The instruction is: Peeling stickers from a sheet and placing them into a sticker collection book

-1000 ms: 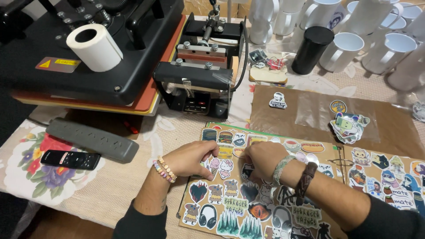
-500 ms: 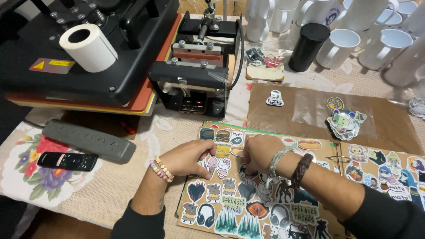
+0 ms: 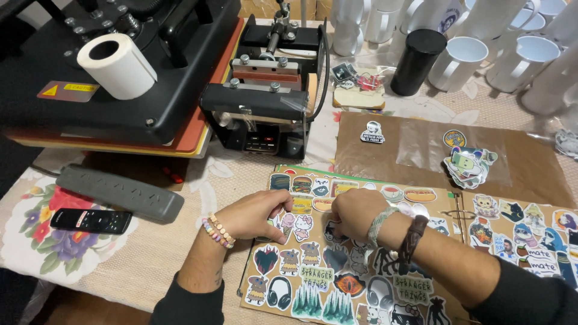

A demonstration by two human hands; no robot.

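A black heat press [image 3: 120, 78] stands behind the sticker sheet [image 3: 337, 265]. On the sheet's upper middle, the left hand [image 3: 250, 213] pinches its edge; the right hand [image 3: 355, 213], curled shut, picks at a sticker directly beneath it, nearer.

Right hand [image 3: 355, 213] hides its fingertips & sticker on sheet [image 3: 313, 265].

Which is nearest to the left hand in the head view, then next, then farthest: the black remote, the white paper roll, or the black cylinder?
From the left hand, which rests on the sticker sheet:
1. Black remote, to its left on the floral cloth.
2. White paper roll, up and left on the heat press.
3. Black cylinder, far up and right, beside the white mugs.
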